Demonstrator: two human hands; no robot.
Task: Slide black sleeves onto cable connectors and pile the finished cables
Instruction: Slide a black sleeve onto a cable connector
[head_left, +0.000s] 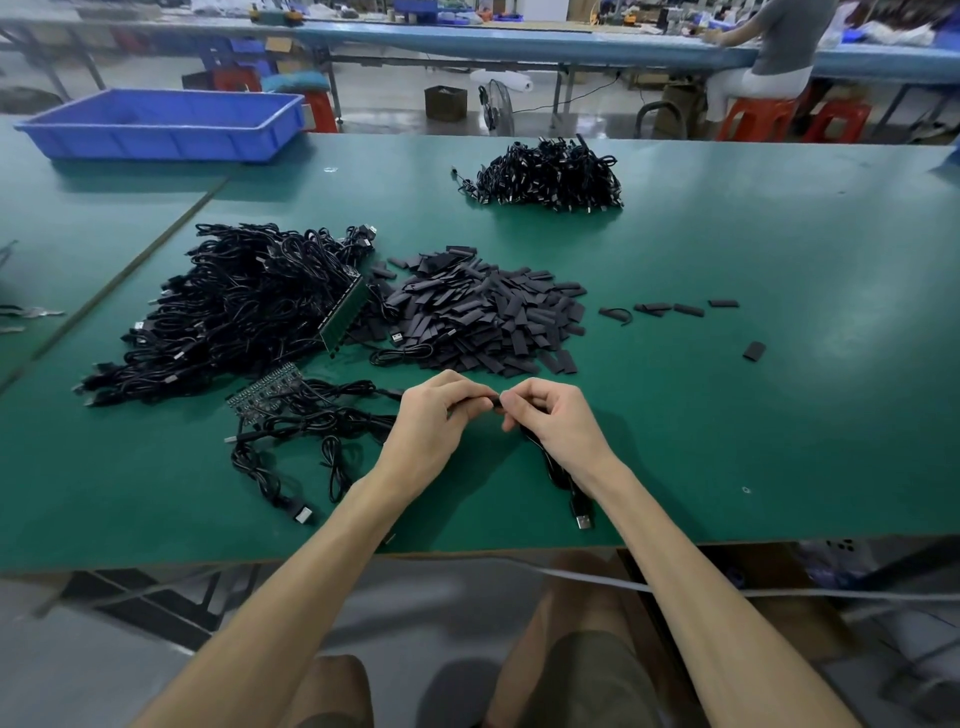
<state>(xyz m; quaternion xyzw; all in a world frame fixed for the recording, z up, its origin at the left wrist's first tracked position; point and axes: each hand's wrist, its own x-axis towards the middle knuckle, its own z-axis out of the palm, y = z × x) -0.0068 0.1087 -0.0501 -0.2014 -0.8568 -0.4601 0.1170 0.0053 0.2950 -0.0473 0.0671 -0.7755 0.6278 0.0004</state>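
A blue bin is sitting at the upper left of the frame on the green table. Below it, left of centre, a big heap of black cables is lying with a green circuit-board strip leaning at its right edge. A few loose cables are trailing at the lower left.

In the lower middle, the left hand is pinching a black sleeve with curled fingers. The right hand is meeting it fingertip to fingertip, clamped on a cable that is running down under the wrist to a USB plug. How far the sleeve is on cannot be told.

Above the hands, the sleeve pile is filling the centre. Higher up, the finished pile is lying well apart. To the right, stray sleeves are lying scattered. At the upper right, a person is sitting at another bench.
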